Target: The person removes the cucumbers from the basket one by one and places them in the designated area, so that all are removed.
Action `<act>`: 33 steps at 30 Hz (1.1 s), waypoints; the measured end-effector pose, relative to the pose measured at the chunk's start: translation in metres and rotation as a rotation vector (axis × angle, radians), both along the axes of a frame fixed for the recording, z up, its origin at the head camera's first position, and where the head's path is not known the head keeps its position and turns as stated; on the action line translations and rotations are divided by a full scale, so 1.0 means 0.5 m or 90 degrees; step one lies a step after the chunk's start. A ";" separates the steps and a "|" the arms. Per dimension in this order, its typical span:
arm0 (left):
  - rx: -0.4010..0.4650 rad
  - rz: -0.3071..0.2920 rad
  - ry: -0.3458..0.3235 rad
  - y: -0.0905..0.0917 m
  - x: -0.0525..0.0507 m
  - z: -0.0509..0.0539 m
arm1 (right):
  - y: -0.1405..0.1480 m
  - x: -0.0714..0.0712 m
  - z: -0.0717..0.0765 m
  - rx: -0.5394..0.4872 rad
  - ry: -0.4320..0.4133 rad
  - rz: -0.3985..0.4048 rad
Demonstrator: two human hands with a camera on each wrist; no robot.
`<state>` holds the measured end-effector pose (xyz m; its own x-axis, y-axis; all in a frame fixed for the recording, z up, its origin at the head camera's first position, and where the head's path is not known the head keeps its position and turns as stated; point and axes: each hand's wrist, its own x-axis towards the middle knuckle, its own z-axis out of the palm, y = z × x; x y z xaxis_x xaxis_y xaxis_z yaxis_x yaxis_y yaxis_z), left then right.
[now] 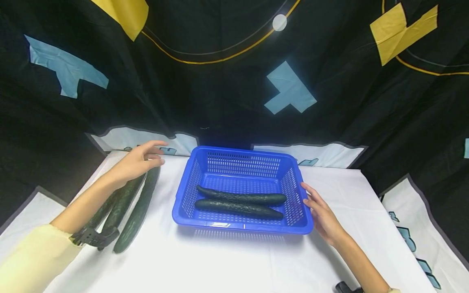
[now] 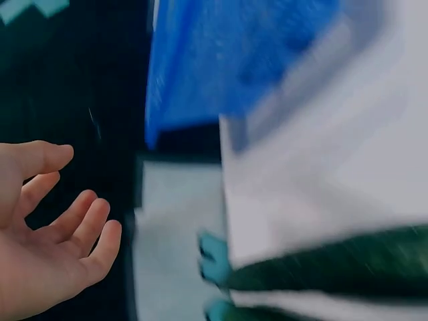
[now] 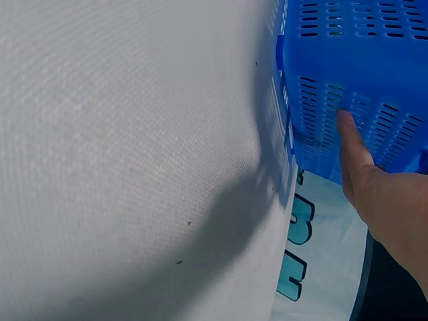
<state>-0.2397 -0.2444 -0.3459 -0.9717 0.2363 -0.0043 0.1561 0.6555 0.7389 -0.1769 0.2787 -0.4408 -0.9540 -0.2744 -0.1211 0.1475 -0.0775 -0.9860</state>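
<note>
Two dark green cucumbers (image 1: 239, 208) lie side by side in a blue plastic basket (image 1: 243, 230) with slotted walls. My right hand (image 1: 324, 215) is at the basket's right side, its fingertips touching the wall near the rim. In the right wrist view one extended finger (image 3: 353, 144) rests against the slotted wall. My left hand (image 1: 139, 160) hovers above the far ends of more cucumbers (image 1: 137, 213) on the left, holding nothing. Its fingers are loosely bent and apart in the left wrist view (image 2: 57, 234). The left forearm hides part of those cucumbers.
A white-covered table (image 1: 220, 264) bears the basket and the cucumbers. Behind it hangs a black cloth (image 1: 205, 101) with blue and yellow shapes, close to the basket's far side. The table's right edge slants away beyond my right arm.
</note>
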 end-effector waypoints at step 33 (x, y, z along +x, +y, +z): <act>0.029 -0.365 -0.191 0.414 -0.124 -0.056 | 0.001 0.001 0.003 0.010 -0.002 -0.001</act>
<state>-0.3018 -0.0372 -0.3740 -0.6488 0.7240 -0.2344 0.2546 0.4968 0.8297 -0.1764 0.2790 -0.4393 -0.9540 -0.2711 -0.1283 0.1504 -0.0625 -0.9866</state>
